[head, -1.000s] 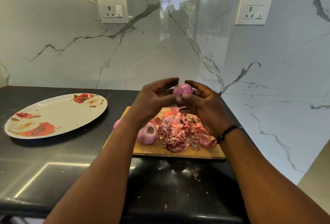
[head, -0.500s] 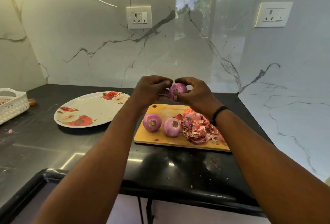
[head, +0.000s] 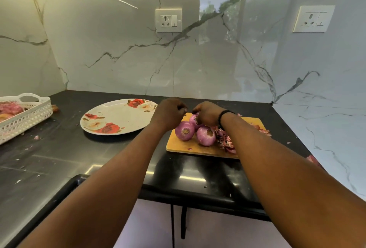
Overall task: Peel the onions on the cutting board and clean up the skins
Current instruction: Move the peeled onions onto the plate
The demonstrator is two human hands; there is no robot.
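Note:
A wooden cutting board (head: 178, 145) lies on the black counter. Two peeled purple onions (head: 185, 130) (head: 206, 135) rest on it side by side. A third peeled onion (head: 193, 119) sits just behind them, and my right hand (head: 208, 113) grips it from above. My left hand (head: 170, 114) hovers at the board's left rear corner, close to that onion, with curled fingers and nothing visible in them. A pile of reddish onion skins (head: 225, 141) lies on the board's right half, partly hidden by my right forearm.
A white plate with red roses (head: 118, 116) sits left of the board. A white lattice basket (head: 27, 118) holding onions stands at the far left. Skin scraps (head: 313, 158) lie on the counter at right. The marble wall rises behind; the counter's front edge is near.
My hands have lowered the third onion from mid-air down onto the board beside the other two. My left hand has come off the onion. The view has pulled back and swung left.

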